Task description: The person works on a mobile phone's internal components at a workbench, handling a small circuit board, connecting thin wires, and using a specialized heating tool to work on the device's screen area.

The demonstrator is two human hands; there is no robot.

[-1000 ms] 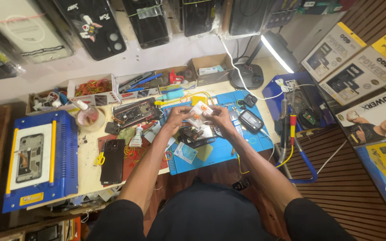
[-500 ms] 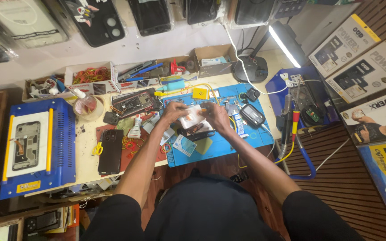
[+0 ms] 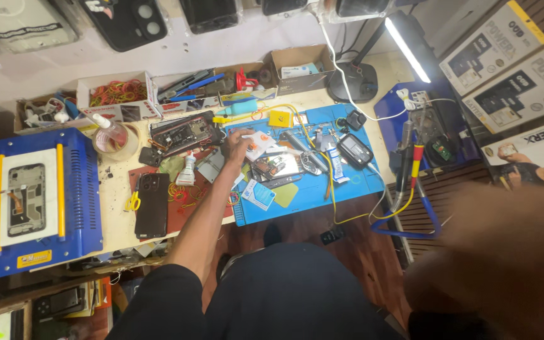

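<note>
My left hand [image 3: 239, 146] reaches over the bench and grips the left edge of a small white and orange packet [image 3: 262, 143]. The packet lies at the back left of a blue work mat [image 3: 322, 192]. Just in front of it sits an opened phone [image 3: 276, 167] with its insides showing. A large blurred shape at the lower right, close to the camera, looks like my right hand [image 3: 505, 264]. It is far from the mat and too blurred to show its fingers.
A black phone [image 3: 152, 204] and a small glue bottle [image 3: 187, 170] lie left of the mat. A blue machine [image 3: 33, 195] holding a phone frame stands at far left. Trays of rubber bands [image 3: 118, 91] and tools line the back. A desk lamp [image 3: 404, 41] and boxes [image 3: 511, 56] are right.
Both hands held the packet over the mat before. My right hand has left it and swung up close to the camera at the lower right; the left stays with the packet.
</note>
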